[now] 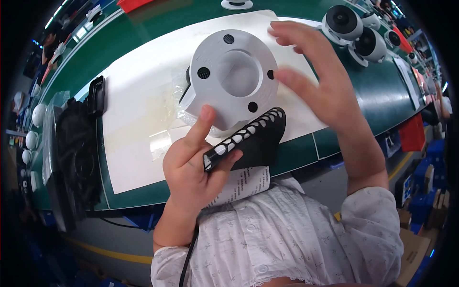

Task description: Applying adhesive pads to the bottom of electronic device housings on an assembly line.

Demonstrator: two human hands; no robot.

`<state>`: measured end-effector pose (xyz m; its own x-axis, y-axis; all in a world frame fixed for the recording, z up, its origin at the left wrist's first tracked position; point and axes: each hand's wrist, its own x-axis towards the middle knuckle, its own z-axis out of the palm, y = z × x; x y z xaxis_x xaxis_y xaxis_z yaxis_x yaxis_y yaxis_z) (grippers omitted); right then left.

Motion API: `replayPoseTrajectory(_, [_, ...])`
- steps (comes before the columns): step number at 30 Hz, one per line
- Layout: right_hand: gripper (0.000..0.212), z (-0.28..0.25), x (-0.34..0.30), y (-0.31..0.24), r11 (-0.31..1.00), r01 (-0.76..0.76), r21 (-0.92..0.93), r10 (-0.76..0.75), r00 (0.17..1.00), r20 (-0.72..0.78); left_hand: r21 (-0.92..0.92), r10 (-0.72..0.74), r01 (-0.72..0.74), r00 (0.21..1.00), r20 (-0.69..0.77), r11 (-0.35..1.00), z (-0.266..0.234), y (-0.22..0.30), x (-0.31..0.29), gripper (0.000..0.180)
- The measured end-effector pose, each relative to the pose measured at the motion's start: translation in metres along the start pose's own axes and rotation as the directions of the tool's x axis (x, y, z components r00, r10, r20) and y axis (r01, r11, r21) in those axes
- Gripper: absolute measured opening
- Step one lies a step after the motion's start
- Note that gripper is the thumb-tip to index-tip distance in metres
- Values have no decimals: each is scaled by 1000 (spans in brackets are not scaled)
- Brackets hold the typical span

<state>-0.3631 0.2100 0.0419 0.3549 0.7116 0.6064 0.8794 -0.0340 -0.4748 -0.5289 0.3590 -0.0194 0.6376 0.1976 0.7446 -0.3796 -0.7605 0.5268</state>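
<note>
A white ring-shaped camera base (224, 98) faces up, with several black round pads (203, 73) around its central hollow. Clear plastic wrap (165, 143) lies beneath it. In my left hand (189, 174) is a curled black sheet of stick-on pads (260, 138); white ovals line its folded edge, and a printed white underside shows below. One finger of that hand touches the base's near edge. My right hand (320, 79) is open at the base's right side, fingers spread and slightly blurred. Its thumb tip is beside the right-hand pad; I cannot tell whether they touch.
A white sheet (131, 105) covers part of the green table (354, 91). Several white cameras with black fronts (343, 21) stand at the far right. To the left are a black tray (96, 95) and black bags (76, 148). A red bin (411, 133) is beyond the right edge.
</note>
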Motion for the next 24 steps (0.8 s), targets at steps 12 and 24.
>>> replayPoseTrajectory(12, [37,6,131,76,758,-301,578,111,934,339,-181,-208,208,978,22,961,-31,-12,-21,29])
replayPoseTrajectory(24, [17,152,174,181,708,232,-667,-248,966,73,-118,-140,164,971,193,979,-39,-6,-15,26])
